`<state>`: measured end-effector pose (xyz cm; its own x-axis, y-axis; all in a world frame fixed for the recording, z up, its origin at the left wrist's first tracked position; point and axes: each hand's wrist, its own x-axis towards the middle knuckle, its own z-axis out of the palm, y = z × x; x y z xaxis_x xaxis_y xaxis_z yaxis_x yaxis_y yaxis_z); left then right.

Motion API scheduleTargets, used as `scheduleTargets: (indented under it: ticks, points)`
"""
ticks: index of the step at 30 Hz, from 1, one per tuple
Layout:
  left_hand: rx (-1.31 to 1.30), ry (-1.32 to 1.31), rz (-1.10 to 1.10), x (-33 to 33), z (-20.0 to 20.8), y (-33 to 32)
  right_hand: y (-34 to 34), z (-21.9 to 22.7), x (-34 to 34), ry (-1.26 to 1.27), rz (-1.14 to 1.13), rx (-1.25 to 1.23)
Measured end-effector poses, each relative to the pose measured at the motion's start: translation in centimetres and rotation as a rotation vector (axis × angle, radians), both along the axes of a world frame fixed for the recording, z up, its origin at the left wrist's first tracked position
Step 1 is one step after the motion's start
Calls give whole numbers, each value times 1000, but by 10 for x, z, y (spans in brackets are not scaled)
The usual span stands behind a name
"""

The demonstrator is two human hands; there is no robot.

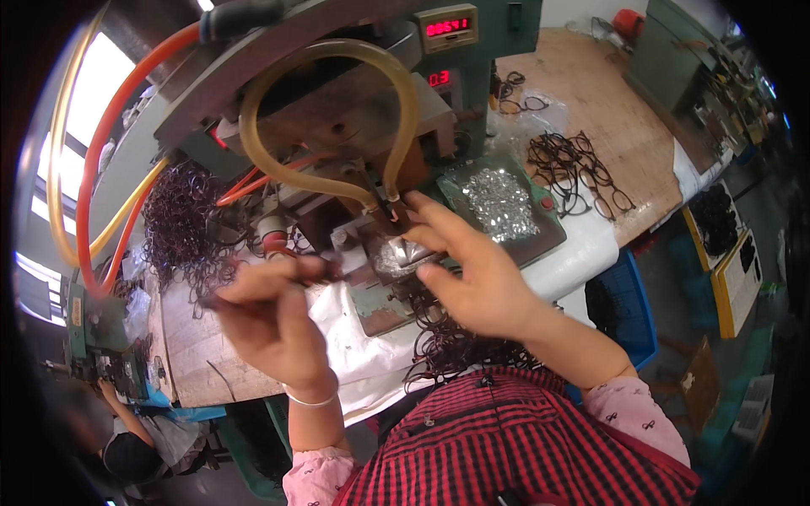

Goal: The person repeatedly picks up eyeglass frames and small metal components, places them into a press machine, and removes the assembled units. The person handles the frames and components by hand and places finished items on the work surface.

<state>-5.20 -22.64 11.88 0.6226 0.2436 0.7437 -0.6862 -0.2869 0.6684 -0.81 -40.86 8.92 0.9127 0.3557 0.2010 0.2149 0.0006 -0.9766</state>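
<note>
The grip of the right hand (481, 278) is spread, with thumb and fingers apart, beside the small metal holder (392, 256), which sits under the machine (337, 122); whether they touch it, I cannot confirm. The left hand (274, 316) is blurred, its fingertips near the left side of the holder, so I cannot tell if it pinches something. Dark glasses frames (582, 169) lie on the surface (582, 76) at right, near the green tray (454, 201) of shiny pieces (502, 207). The step in hand seems to be careful adjusting at the holder; the next move calls for steady fingertips, kept clear of the machine.
</note>
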Motion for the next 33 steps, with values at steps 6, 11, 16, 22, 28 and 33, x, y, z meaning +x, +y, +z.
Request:
scheduleTargets:
  ticks: [6, 11, 16, 22, 28, 33]
  points:
    - [846, -261, -87, -6, -27, -13, -77, -104, 61, -580, -648, -901]
    - [995, -325, -110, 5, -25, -20, -89, -104, 65, -521, -649, -728]
    - [957, -312, -175, 7, -22, -19, -71, -99, 79, -625, -663, -712]
    - [928, -205, -70, -11, -36, -15, -20, -106, 111, -761, -561, -921]
    - [405, 79, 795, -46, -59, 107, -66, -97, 70, -665, -618, -740]
    - [551, 639, 758, 5, -91, 255, -42, -88, 75, -513, -641, -554]
